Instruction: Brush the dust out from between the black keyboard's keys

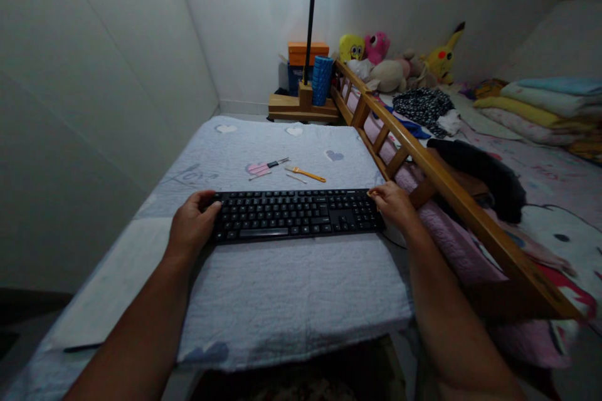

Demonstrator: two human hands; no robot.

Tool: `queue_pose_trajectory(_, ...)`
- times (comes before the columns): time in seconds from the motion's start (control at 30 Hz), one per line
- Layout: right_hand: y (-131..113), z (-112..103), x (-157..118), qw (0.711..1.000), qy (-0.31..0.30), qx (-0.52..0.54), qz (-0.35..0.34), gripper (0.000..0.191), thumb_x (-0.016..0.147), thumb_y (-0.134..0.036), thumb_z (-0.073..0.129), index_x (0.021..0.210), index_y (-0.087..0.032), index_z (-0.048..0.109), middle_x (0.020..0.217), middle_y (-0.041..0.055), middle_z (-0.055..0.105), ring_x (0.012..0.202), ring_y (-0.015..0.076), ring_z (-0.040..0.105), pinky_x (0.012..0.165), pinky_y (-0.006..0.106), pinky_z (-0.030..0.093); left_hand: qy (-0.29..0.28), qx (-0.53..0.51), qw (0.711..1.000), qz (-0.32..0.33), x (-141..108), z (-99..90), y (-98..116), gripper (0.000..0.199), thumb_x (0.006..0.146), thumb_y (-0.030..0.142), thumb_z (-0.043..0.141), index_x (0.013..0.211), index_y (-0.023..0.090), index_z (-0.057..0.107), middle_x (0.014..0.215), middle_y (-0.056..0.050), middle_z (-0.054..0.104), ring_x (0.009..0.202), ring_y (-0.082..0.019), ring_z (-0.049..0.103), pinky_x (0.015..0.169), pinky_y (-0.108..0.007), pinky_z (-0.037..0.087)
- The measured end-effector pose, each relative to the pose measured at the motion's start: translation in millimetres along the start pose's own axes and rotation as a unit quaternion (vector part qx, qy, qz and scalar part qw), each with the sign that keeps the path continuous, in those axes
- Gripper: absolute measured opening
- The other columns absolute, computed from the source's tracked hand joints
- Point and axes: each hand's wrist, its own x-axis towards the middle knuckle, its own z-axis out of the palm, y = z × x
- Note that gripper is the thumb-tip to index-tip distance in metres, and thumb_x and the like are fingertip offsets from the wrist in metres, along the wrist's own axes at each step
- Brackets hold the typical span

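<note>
A black computer keyboard (296, 215) lies across the middle of a table with a pale blue quilted cover (301, 288). My left hand (194, 220) grips its left end, the thumb on top near the corner keys. At the opposite end, my right hand (391, 203) holds the upper right corner between thumb and fingers. Behind the keyboard lie an orange-handled brush (308, 174), a dark-handled slim tool (277, 163) and cotton swabs (296, 179). The fingers under the keyboard are hidden.
A wooden bed rail (414, 144) runs along the table's right side, with plush toys (390, 74) and folded bedding (545, 106) beyond. A wooden stand (303, 105) with a black pole and a blue foam roller (322, 80) stand behind. A white sheet (122, 282) lies at left.
</note>
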Motion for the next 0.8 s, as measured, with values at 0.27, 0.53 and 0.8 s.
queue_pose_trajectory(0.27, 14.4, 3.9, -17.4, 1.000, -0.022, -0.003, -0.008, 0.025, 0.090, -0.016, 0.057, 0.097, -0.020, 0.080, 0.100, 0.0086, 0.075, 0.096, 0.0193, 0.068, 0.088, 0.027, 0.049, -0.005, -0.001, 1.000, 0.000, 1.9, 0.8, -4.0, 0.035, 0.073, 0.036, 0.067, 0.106, 0.024, 0.068, 0.110, -0.008, 0.074, 0.108, -0.028, 0.070, 0.104, -0.042, 0.052)
queue_pose_trajectory(0.53, 19.6, -4.6, -56.0, 0.998, -0.053, 0.027, -0.015, 0.026, 0.092, -0.021, 0.054, 0.098, -0.020, 0.079, 0.102, 0.0101, 0.073, 0.096, 0.0210, 0.068, 0.088, 0.030, 0.050, -0.007, 0.005, 1.000, -0.002, 3.8, 1.0, -7.3, 0.037, 0.073, 0.038, 0.067, 0.108, 0.024, 0.068, 0.112, -0.009, 0.074, 0.108, -0.029, 0.070, 0.105, -0.043, 0.051)
queue_pose_trajectory(0.8, 16.5, -20.9, -72.0, 0.990, -0.093, 0.105, 0.008, 0.025, 0.090, -0.030, 0.056, 0.090, -0.021, 0.079, 0.093, 0.0085, 0.074, 0.086, 0.0215, 0.069, 0.078, 0.030, 0.051, -0.013, 0.015, 1.000, -0.011, 1.5, -0.5, -4.0, 0.043, 0.074, 0.040, 0.066, 0.113, 0.023, 0.068, 0.110, -0.010, 0.074, 0.105, -0.029, 0.071, 0.101, -0.044, 0.053)
